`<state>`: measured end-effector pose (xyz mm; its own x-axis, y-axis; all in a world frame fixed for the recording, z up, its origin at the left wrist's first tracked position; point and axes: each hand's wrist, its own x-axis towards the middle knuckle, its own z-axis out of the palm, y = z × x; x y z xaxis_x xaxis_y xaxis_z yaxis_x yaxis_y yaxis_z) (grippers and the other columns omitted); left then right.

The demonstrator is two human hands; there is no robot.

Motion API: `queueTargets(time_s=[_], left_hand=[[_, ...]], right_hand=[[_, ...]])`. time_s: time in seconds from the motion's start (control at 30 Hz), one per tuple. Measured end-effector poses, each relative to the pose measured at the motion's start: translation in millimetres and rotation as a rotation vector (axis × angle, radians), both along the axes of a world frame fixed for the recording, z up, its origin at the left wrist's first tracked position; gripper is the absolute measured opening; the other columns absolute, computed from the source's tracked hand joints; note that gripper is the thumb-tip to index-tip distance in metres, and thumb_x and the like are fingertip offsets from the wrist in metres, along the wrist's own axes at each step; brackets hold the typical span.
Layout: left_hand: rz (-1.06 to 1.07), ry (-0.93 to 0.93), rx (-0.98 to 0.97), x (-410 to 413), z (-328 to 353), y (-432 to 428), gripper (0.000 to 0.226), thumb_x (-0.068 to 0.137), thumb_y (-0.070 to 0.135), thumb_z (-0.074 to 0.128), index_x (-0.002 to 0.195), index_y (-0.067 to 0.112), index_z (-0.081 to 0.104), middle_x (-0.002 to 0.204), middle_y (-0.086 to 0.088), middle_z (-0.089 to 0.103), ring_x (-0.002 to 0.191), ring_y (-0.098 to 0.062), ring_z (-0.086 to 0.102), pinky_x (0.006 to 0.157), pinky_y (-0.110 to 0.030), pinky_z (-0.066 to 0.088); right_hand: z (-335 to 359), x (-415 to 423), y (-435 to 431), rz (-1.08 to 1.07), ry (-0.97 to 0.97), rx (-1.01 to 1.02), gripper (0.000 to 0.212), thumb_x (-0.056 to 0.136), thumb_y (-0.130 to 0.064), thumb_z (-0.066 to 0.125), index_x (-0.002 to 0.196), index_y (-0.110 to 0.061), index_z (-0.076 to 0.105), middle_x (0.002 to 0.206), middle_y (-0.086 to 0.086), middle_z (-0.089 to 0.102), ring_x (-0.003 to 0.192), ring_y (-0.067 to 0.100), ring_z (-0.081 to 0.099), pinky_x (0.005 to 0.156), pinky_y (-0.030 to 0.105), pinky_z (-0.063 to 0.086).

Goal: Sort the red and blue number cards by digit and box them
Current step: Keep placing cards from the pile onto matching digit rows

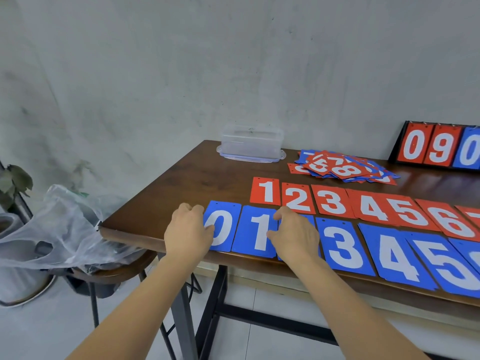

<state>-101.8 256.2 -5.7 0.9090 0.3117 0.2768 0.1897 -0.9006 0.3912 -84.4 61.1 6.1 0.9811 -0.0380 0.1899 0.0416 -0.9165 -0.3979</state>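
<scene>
A dark brown wooden table (181, 183) fills the middle and right of the frame. Along its near edge lies a row of blue number cards (342, 242), and just behind it a row of red number cards (332, 202) running from 1 towards the right edge.

The left hand (188, 229) sits at the left edge of the blue card with a white 0 (226, 227). Its fingers are curled together and its thumb lies on the card; whether they pinch it cannot be told.

The right hand (296, 235) rests with bent fingers on a blue card whose digit is hidden (309, 220). Its thumb touches the blue card with a white 1 (255, 235), and its fingertips are out of sight.

Farther back lies a loose pile of red and blue cards (342, 167). To its left, by the wall, stands a clear plastic lidded box (251, 144). At the upper right stands a black flip scoreboard (439, 148) showing 0, 9, 0. A clear plastic bag (59, 229) lies at the left.
</scene>
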Motion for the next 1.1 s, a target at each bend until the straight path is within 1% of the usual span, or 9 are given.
queueTargets(time_s=[0.13,0.27,0.4,0.57,0.63,0.73,0.93,1.0,1.1], left_hand=[[-0.073,-0.049,0.067,5,2,-8,0.039,0.094,0.027,0.056,0.132,0.019,0.051,0.126,-0.003,0.051,0.113,-0.020,0.048,0.090,-0.029,0.041],[-0.222,-0.054,-0.014,24,10,-31,0.046,0.096,0.024,0.054,0.141,0.016,0.045,0.140,-0.004,0.047,0.128,-0.022,0.043,0.104,-0.033,0.037],[-0.344,-0.056,-0.036,48,21,-73,0.042,0.095,0.023,0.056,0.136,0.014,0.048,0.135,-0.006,0.051,0.124,-0.022,0.047,0.100,-0.033,0.040],[-0.423,-0.046,-0.040,93,28,-128,0.045,0.092,0.030,0.060,0.135,0.019,0.051,0.136,-0.004,0.053,0.122,-0.021,0.050,0.102,-0.036,0.045],[-0.449,-0.032,-0.022,112,32,-149,0.049,0.093,0.029,0.059,0.139,0.017,0.048,0.141,-0.006,0.049,0.127,-0.022,0.047,0.105,-0.036,0.042],[-0.473,-0.001,0.020,139,40,-181,0.052,0.096,0.024,0.055,0.144,0.013,0.041,0.146,-0.008,0.043,0.133,-0.024,0.042,0.109,-0.036,0.038],[-0.492,0.048,0.086,200,38,-231,0.042,0.097,0.023,0.050,0.138,0.013,0.047,0.139,-0.008,0.049,0.127,-0.024,0.044,0.103,-0.037,0.041],[-0.496,0.062,0.127,221,34,-243,0.043,0.098,0.023,0.047,0.139,0.012,0.045,0.141,-0.007,0.047,0.129,-0.024,0.042,0.105,-0.036,0.038],[-0.505,0.114,0.174,251,26,-259,0.048,0.099,0.022,0.045,0.145,0.012,0.036,0.152,-0.007,0.035,0.140,-0.023,0.030,0.114,-0.035,0.026]], right_hand=[[-1,1,-4,0.078,-0.053,0.034,0.036,0.094,-0.031,0.058,0.129,-0.023,0.052,0.119,-0.004,0.060,0.111,0.014,0.054,0.079,0.027,0.045],[5,9,-20,0.102,-0.103,0.005,0.046,0.094,-0.031,0.057,0.138,-0.020,0.046,0.130,0.000,0.054,0.122,0.018,0.047,0.091,0.032,0.046],[13,27,-45,0.044,-0.119,0.000,0.049,0.094,-0.030,0.059,0.139,-0.019,0.046,0.132,0.003,0.054,0.121,0.020,0.049,0.092,0.033,0.047],[22,56,-85,-0.022,-0.091,-0.048,0.051,0.093,-0.032,0.060,0.140,-0.019,0.045,0.136,0.003,0.052,0.125,0.021,0.048,0.095,0.035,0.047],[25,71,-104,-0.048,-0.076,-0.068,0.053,0.092,-0.033,0.060,0.140,-0.019,0.044,0.139,0.003,0.049,0.127,0.021,0.047,0.098,0.035,0.045],[28,94,-136,-0.072,-0.054,-0.091,0.052,0.093,-0.034,0.059,0.140,-0.018,0.044,0.138,0.004,0.049,0.126,0.020,0.046,0.096,0.033,0.045],[29,154,-201,-0.103,0.038,-0.132,0.045,0.093,-0.035,0.058,0.134,-0.017,0.050,0.134,0.006,0.052,0.121,0.023,0.050,0.092,0.034,0.046],[26,178,-222,-0.124,0.061,-0.166,0.043,0.093,-0.038,0.057,0.129,-0.015,0.052,0.130,0.007,0.053,0.118,0.024,0.051,0.090,0.035,0.046],[19,217,-248,-0.144,0.103,-0.199,0.047,0.093,-0.044,0.053,0.128,-0.014,0.051,0.133,0.010,0.048,0.123,0.028,0.043,0.096,0.038,0.042]])
